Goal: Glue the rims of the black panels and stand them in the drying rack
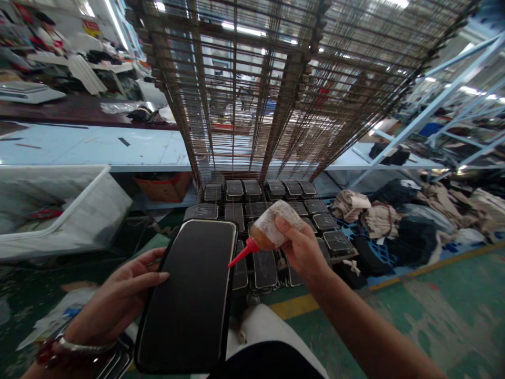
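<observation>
**Nozzle tip at right edge of black panel**

Flat black panel [189, 295], rectangular with rounded corners, matte face and a thin pale rim: held low in the middle of the view, above the person's lap, long axis running away from the body.

Left hand [118, 300]: grip closed on the panel's left edge, fingers lying across the face. Beaded bracelet and metal bangle [63, 348] on the wrist.

Right hand [303, 250]: grip clenched around a small translucent plastic squeeze bottle [272, 223] of amber liquid, tilted down to the left. Its red nozzle [241, 254] meets the panel's upper right edge; actual contact cannot be told.

Just beyond the panel, rows of similar black pads [272, 195] lie on the floor at the foot of a tall rusty wire rack [276, 89]. Heap of dark and beige garments [402, 216] to the right. White plastic bin [94, 205] to the left, long pale-blue table [98, 147] behind it. Green floor [434, 316] with a yellow line.
</observation>
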Available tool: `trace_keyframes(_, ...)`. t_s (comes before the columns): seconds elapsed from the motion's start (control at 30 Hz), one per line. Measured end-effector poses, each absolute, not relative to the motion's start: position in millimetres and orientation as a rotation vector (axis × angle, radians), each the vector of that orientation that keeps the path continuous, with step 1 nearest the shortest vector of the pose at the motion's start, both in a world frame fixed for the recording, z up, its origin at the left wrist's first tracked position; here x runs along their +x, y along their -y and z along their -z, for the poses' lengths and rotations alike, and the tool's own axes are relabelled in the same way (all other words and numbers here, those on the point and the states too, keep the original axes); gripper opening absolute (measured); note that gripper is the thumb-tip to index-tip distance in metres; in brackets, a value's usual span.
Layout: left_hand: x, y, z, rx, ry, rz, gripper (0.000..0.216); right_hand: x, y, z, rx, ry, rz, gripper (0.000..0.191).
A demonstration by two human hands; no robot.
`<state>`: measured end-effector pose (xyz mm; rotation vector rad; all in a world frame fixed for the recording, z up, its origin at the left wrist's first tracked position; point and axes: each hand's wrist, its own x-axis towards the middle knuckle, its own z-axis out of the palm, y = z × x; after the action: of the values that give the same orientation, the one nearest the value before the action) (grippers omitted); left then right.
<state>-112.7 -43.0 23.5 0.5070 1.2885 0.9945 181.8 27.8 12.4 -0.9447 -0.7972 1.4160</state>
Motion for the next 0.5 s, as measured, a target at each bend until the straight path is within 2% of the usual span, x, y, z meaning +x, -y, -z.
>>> trace_keyframes(0.5, -115, 34, -10, 0.393, -1.301, -1.091, 0.036, 173, 2, -7, -0.931, 0.883, -1.501, 0.036)
